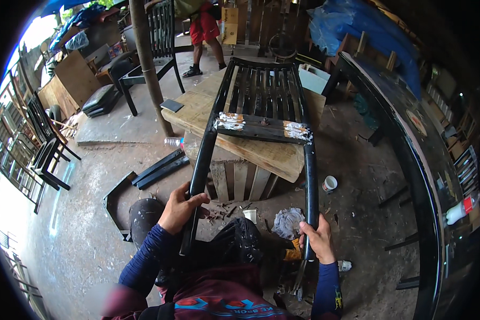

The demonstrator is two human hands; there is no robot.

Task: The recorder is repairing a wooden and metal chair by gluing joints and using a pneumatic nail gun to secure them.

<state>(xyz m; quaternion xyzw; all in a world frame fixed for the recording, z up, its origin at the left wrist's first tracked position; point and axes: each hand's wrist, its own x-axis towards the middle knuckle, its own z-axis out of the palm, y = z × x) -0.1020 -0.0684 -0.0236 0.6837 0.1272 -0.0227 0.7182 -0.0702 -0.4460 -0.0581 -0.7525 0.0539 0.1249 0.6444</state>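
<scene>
A black wooden chair back frame (pixel 265 122) with slats leans away from me, its slatted end resting on a wooden work surface. White and orange-brown patches smear the cross rail (pixel 264 128), where a dark spot shows near the middle. My left hand (pixel 181 209) is closed around the left leg near its lower end, thumb across the top. Lower on the right leg, my right hand (pixel 317 240) grips with thumb and fingers. Both legs point toward my lap.
The wooden work surface (pixel 197 112) carries a dark flat square (pixel 172 105). Black wood pieces (pixel 160 169), a cup (pixel 329 184) and crumpled plastic (pixel 288 223) lie on the floor. A long black-edged table (pixel 410 138) stands right. Beyond a post (pixel 146 64) stands a person in red shorts (pixel 204 28).
</scene>
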